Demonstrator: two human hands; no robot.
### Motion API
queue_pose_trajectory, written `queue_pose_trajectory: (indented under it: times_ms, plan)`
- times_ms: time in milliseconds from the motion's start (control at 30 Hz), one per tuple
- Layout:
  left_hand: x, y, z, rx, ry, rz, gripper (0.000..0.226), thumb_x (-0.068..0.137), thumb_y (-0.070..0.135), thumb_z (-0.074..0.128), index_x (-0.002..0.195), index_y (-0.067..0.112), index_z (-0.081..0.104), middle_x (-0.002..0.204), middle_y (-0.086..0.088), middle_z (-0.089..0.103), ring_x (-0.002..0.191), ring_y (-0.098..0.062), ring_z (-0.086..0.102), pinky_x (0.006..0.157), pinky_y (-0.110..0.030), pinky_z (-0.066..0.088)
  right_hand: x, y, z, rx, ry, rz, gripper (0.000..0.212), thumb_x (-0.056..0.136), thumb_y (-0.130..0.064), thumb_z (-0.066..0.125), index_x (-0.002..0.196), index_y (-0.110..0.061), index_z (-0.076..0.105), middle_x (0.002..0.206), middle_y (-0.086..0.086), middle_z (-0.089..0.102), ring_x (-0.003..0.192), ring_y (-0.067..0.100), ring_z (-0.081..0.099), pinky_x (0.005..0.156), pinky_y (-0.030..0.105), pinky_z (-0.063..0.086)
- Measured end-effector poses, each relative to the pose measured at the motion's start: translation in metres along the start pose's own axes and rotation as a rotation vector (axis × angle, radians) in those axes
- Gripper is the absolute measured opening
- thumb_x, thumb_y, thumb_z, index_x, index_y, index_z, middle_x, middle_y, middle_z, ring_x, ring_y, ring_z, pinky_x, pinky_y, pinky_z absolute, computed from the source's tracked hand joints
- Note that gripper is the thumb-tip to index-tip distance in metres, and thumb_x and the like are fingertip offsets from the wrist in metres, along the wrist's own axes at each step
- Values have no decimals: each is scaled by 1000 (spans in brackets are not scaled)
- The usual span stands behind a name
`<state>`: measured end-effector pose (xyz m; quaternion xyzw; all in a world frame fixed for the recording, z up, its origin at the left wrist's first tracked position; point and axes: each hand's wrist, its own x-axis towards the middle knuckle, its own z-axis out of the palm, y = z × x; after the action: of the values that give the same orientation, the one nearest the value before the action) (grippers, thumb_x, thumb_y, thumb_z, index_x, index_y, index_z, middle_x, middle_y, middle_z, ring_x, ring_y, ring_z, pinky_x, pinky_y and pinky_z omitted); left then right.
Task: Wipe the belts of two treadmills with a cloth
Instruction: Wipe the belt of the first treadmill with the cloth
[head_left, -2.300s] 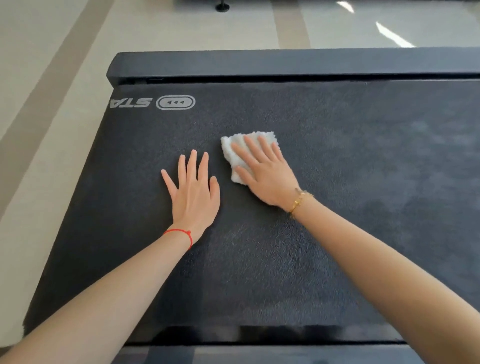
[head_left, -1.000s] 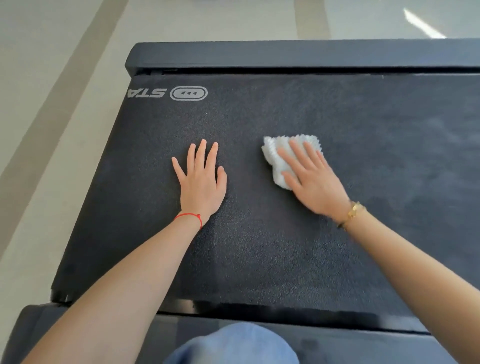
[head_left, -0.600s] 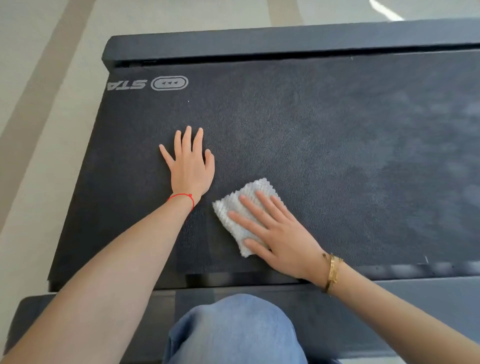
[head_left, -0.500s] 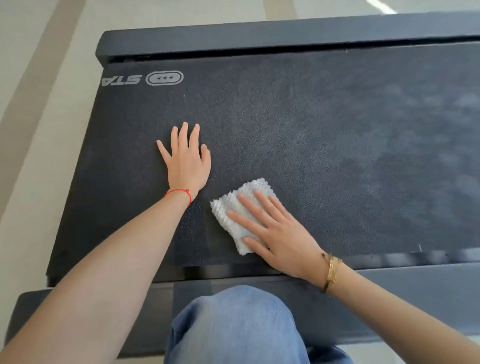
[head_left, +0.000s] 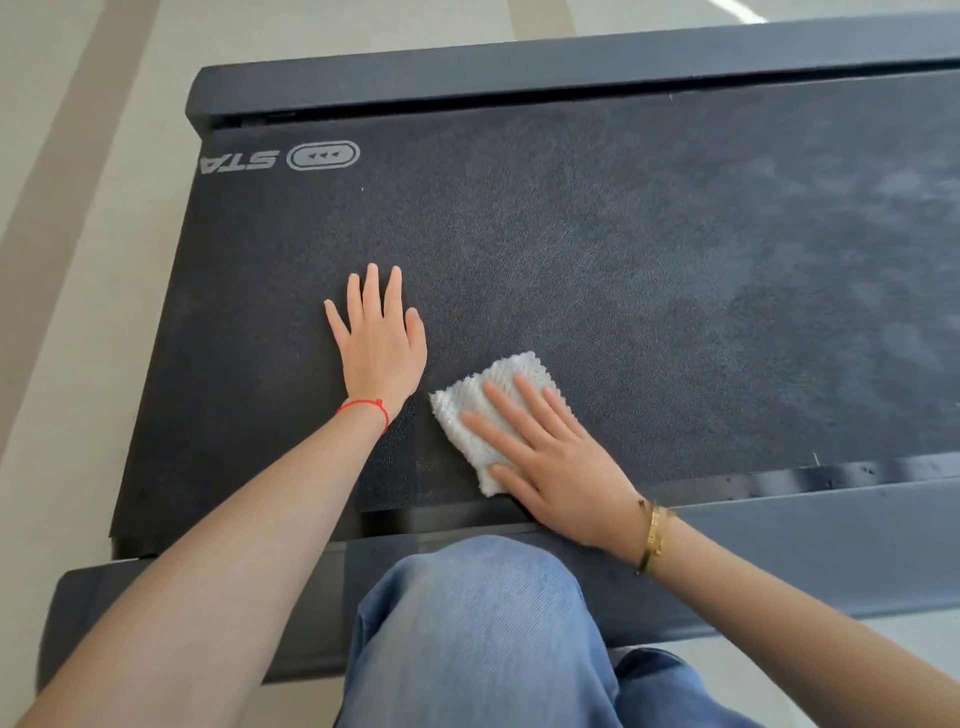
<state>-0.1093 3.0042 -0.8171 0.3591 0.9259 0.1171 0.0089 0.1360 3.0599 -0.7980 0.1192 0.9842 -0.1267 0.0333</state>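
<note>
A dark textured treadmill belt (head_left: 623, 270) fills most of the view, with a white logo near its far left corner. My left hand (head_left: 382, 338) lies flat on the belt with straight fingers, a red string at its wrist. A folded white fluffy cloth (head_left: 480, 410) sits near the belt's near edge. My right hand (head_left: 550, 457) presses on the cloth with straight, spread fingers, covering its right half; a gold bracelet is on that wrist.
The treadmill's dark side rails run along the far edge (head_left: 519, 67) and the near edge (head_left: 805, 545). My knee in blue jeans (head_left: 478, 623) rests against the near rail. Beige floor (head_left: 78, 208) lies to the left.
My right hand has dragged the cloth from the belt's middle toward the near edge and to the left. My left hand has stayed flat in place. The camera has tilted, bringing my knee into view.
</note>
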Motion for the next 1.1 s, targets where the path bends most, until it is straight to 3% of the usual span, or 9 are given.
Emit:
queue_pose_trajectory:
  times_ms: [133, 333, 567, 667, 800, 867, 967, 1033, 1100]
  plan:
    - [-1, -1, 0, -3, 4, 4, 55, 104, 33, 30, 157, 21, 22, 165, -6, 17, 153, -27, 9, 121, -58, 6, -5, 24, -8, -45, 11, 78, 53, 104, -45, 20, 156, -33, 15, 165, -2, 9, 153, 24, 3, 124, 41, 7]
    - [0, 1, 0, -10, 19, -7, 55, 102, 33, 33, 155, 20, 27, 163, -8, 21, 152, -28, 13, 121, -59, 8, 29, 96, -34, 52, 99, 556, 54, 105, -37, 28, 156, -35, 11, 166, 4, 7, 152, 31, 0, 123, 45, 2]
    - [-1, 1, -1, 8, 24, 1, 55, 102, 31, 34, 155, 20, 27, 163, -8, 22, 151, -28, 14, 120, -58, 10, 36, 41, -17, 34, 46, 242, 56, 103, -50, 26, 156, -40, 10, 166, -3, 2, 152, 26, -7, 124, 41, -3]
    - [-1, 0, -1, 20, 10, 1, 56, 102, 33, 32, 156, 21, 24, 164, -7, 20, 152, -27, 13, 121, -58, 9, 45, 60, -20, -2, 75, 305, 54, 104, -46, 27, 156, -37, 12, 166, -1, 5, 153, 27, -1, 124, 41, 3]
    - [-1, 1, -1, 24, 5, -1, 56, 102, 34, 31, 156, 21, 24, 164, -7, 20, 152, -28, 13, 121, -58, 10, 93, 108, -37, 26, 128, 568, 54, 105, -41, 24, 157, -32, 10, 166, 5, 4, 151, 33, 2, 122, 47, 4]
    - [0, 1, -1, 22, 5, -5, 56, 102, 34, 31, 156, 21, 24, 164, -8, 20, 152, -28, 13, 121, -59, 10, 120, 115, -46, 75, 130, 614, 54, 105, -42, 22, 157, -33, 10, 165, 5, 4, 150, 37, 1, 121, 50, 4]
    - [0, 2, 0, 34, 16, -9, 56, 101, 33, 32, 156, 21, 25, 163, -7, 21, 151, -28, 14, 121, -58, 10, 144, 88, -42, -22, 105, 387, 55, 103, -43, 22, 156, -32, 11, 163, 6, 10, 147, 41, 9, 119, 52, 9]
    - [0, 1, 2, 27, 29, -3, 56, 101, 32, 34, 155, 20, 27, 163, -7, 23, 151, -28, 15, 121, -58, 10, 144, 61, -32, -40, 61, 195, 56, 103, -46, 23, 156, -34, 11, 165, 3, 10, 150, 38, 5, 122, 50, 5]
    - [0, -1, 3, 41, 36, 6, 56, 101, 32, 34, 155, 20, 27, 162, -7, 23, 151, -28, 16, 120, -58, 12, 140, 57, -24, -14, 36, 129, 55, 104, -48, 22, 156, -37, 10, 166, -1, 5, 152, 30, -3, 123, 45, -1]
